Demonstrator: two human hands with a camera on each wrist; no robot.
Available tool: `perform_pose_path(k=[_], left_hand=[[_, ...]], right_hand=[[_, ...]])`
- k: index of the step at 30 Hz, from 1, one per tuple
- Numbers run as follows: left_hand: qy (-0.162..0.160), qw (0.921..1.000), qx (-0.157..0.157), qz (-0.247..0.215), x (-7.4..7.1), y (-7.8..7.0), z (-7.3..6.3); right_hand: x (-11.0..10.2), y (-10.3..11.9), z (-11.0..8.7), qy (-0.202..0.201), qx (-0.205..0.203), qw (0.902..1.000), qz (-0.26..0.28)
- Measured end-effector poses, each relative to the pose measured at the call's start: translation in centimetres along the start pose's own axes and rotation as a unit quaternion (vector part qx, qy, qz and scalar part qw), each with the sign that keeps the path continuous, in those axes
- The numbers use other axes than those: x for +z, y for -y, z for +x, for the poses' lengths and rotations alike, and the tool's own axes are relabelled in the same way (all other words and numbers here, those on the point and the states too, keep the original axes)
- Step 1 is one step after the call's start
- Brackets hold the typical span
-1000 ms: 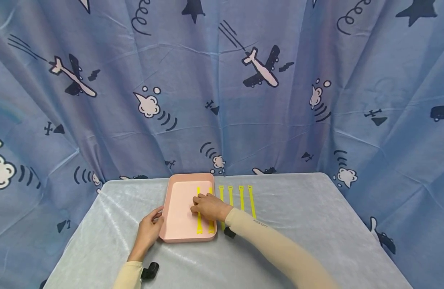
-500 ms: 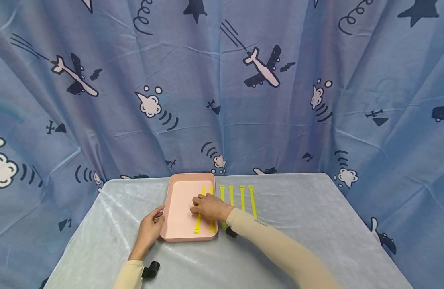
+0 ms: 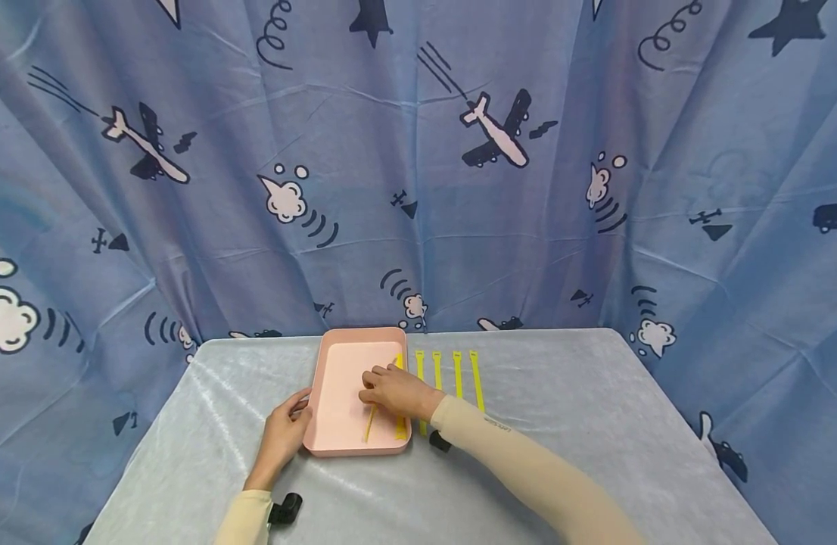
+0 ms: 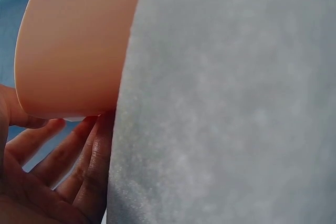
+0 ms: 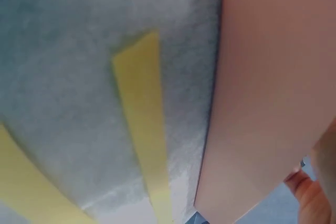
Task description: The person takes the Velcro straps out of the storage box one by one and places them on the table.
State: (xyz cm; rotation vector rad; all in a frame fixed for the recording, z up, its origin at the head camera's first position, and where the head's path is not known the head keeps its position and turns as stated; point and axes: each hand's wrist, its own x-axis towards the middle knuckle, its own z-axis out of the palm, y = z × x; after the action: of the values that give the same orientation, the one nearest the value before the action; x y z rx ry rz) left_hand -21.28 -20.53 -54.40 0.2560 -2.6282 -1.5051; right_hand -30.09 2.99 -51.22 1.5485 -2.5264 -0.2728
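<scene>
In the head view, a pink tray (image 3: 340, 393) lies on the table. My left hand (image 3: 282, 433) holds its left side; in the left wrist view the thumb (image 4: 23, 116) is at the rim and the fingers reach the outer wall. Over the tray's right half, my right hand (image 3: 399, 391) pinches a flat yellow cable tie (image 3: 370, 426), turned on edge and slanting, its middle hidden by the fingers. A second yellow tie (image 3: 401, 431) lies along the tray's right wall, partly under the hand.
Several more yellow ties (image 3: 458, 375) lie in a row on the grey cloth (image 3: 561, 424) right of the tray, partly covered by the right forearm. One tie (image 5: 142, 103) shows close to the tray wall in the right wrist view. A patterned blue curtain (image 3: 418, 189) hangs behind.
The pinched tie has gone from lying straight and flat to slanted and on edge, its near end shifted left. Both hands have hardly moved.
</scene>
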Motion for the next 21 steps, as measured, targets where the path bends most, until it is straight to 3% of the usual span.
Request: perform_pose_path(k=[6, 16, 21], left_hand=[[-0.003, 1.0, 0.001, -0.003, 0.0, 0.0, 0.0], [-0.005, 1.0, 0.003, 0.002, 0.1, -0.2, -0.1], [-0.006, 1.0, 0.002, 0.003, 0.1, -0.1, -0.2]], right_hand=[[-0.5, -0.1, -0.3, -0.039, -0.005, 0.9989, -0.026], [-2.2, -0.1, -1.2, -0.122, 0.015, 0.9924, 0.007], [-2.9, 0.0, -1.5, -0.145, 0.022, 0.9888, 0.028]])
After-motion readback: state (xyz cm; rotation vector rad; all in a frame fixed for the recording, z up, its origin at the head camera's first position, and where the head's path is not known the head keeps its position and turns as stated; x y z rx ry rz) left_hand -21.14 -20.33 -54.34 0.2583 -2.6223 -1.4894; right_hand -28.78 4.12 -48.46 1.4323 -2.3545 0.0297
